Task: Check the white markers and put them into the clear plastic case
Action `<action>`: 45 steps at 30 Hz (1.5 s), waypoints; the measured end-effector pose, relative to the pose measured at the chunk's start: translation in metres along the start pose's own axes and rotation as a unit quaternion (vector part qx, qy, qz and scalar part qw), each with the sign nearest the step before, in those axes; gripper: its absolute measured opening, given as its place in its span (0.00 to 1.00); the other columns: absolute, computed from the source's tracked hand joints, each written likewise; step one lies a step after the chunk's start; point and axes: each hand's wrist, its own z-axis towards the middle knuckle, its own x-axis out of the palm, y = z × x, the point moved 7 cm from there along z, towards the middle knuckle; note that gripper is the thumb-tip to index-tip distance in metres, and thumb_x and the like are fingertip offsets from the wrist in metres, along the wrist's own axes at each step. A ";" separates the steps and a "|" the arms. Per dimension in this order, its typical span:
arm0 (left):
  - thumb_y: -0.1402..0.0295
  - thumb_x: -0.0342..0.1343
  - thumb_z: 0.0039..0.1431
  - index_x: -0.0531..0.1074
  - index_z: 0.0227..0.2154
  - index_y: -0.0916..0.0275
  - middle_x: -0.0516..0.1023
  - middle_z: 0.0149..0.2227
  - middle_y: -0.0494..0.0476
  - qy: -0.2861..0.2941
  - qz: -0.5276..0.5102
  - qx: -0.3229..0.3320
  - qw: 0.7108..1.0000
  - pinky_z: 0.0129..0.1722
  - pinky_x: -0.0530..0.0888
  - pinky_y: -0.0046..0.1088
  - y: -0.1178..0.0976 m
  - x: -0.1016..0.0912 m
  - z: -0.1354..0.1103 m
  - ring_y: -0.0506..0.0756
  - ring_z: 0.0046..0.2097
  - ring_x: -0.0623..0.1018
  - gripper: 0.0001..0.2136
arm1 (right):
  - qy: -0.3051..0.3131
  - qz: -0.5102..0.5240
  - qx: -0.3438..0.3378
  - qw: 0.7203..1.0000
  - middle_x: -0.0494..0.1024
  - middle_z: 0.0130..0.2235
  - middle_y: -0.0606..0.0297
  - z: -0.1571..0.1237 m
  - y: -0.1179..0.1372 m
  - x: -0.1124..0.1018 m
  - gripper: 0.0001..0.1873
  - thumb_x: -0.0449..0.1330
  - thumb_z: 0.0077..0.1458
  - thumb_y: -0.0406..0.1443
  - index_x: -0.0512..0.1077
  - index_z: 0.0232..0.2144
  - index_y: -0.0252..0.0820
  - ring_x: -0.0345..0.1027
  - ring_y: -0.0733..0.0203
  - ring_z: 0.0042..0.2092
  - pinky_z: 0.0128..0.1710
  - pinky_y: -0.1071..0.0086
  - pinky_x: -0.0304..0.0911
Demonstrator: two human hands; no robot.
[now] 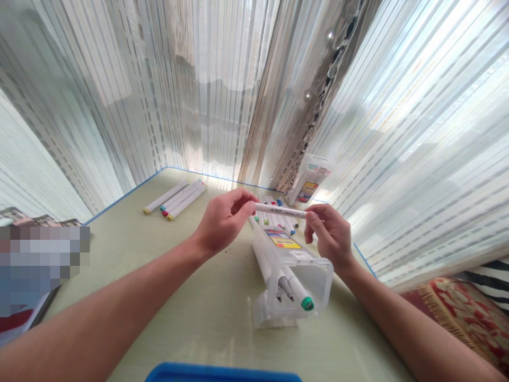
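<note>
A white marker (280,210) is stretched level between my two hands, above the table. My left hand (225,217) pinches its left end, and my right hand (330,231) pinches its right end; the fingers hide both tips. Just below lies a clear plastic marker case (262,254) on its side, its open mouth toward me and its lid folded down at the front. Inside it are a green-ended marker (300,292) and a few others with dark tips. Behind my hands, several white markers (274,220) with coloured ends lie in a row.
Several white markers (185,199) lie at the back left of the pale green table (167,281). Another clear case (310,180) stands upright at the back right. A blue edge (222,374) shows at the front. Sheer curtains (222,95) hang behind, and a patterned red textile (461,313) is at the right.
</note>
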 end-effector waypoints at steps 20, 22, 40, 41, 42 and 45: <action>0.60 0.63 0.57 0.76 0.37 0.65 0.74 0.28 0.52 0.005 0.034 -0.012 0.999 0.24 0.66 0.23 0.004 0.002 0.000 0.48 0.27 0.69 0.12 | -0.006 -0.018 0.007 1.000 0.71 0.24 0.72 -0.001 -0.004 0.001 0.11 0.68 0.56 0.39 0.71 0.31 0.40 0.63 0.72 0.17 0.13 0.77 0.56; 0.61 0.62 0.58 0.76 0.37 0.66 0.74 0.27 0.52 0.003 0.002 -0.024 1.000 0.24 0.66 0.23 0.005 0.002 0.001 0.48 0.25 0.69 0.12 | -0.006 -0.010 0.006 1.000 0.71 0.24 0.72 -0.001 -0.003 0.002 0.10 0.68 0.56 0.39 0.72 0.32 0.40 0.63 0.72 0.17 0.13 0.77 0.56; 0.69 0.56 0.57 0.75 0.35 0.69 0.77 0.29 0.57 -0.051 -0.158 -0.107 0.980 0.21 0.68 0.25 0.021 -0.004 0.008 0.47 0.22 0.69 0.07 | 0.026 0.157 0.093 0.983 0.82 0.38 0.58 -0.002 -0.010 0.005 0.12 0.60 0.63 0.40 0.77 0.45 0.42 0.68 0.67 0.20 0.17 0.71 0.60; 0.69 0.56 0.57 0.75 0.35 0.69 0.77 0.29 0.57 -0.051 -0.157 -0.108 0.980 0.21 0.68 0.25 0.021 -0.004 0.008 0.48 0.22 0.69 0.07 | 0.026 0.158 0.093 0.983 0.83 0.38 0.58 -0.002 -0.010 0.005 0.12 0.60 0.63 0.40 0.77 0.45 0.42 0.68 0.67 0.20 0.17 0.71 0.60; 0.69 0.56 0.57 0.75 0.35 0.69 0.77 0.29 0.57 -0.050 -0.157 -0.108 0.980 0.21 0.68 0.26 0.021 -0.004 0.008 0.48 0.22 0.69 0.07 | 0.025 0.159 0.093 0.982 0.83 0.38 0.58 -0.002 -0.010 0.004 0.12 0.60 0.63 0.40 0.77 0.45 0.41 0.68 0.67 0.20 0.17 0.71 0.60; 0.69 0.56 0.58 0.75 0.35 0.69 0.77 0.29 0.57 -0.049 -0.154 -0.108 0.981 0.21 0.68 0.26 0.020 -0.003 0.007 0.48 0.22 0.69 0.08 | 0.019 0.157 0.091 0.983 0.83 0.38 0.58 -0.001 -0.010 0.004 0.12 0.60 0.63 0.40 0.77 0.45 0.41 0.68 0.67 0.20 0.17 0.70 0.60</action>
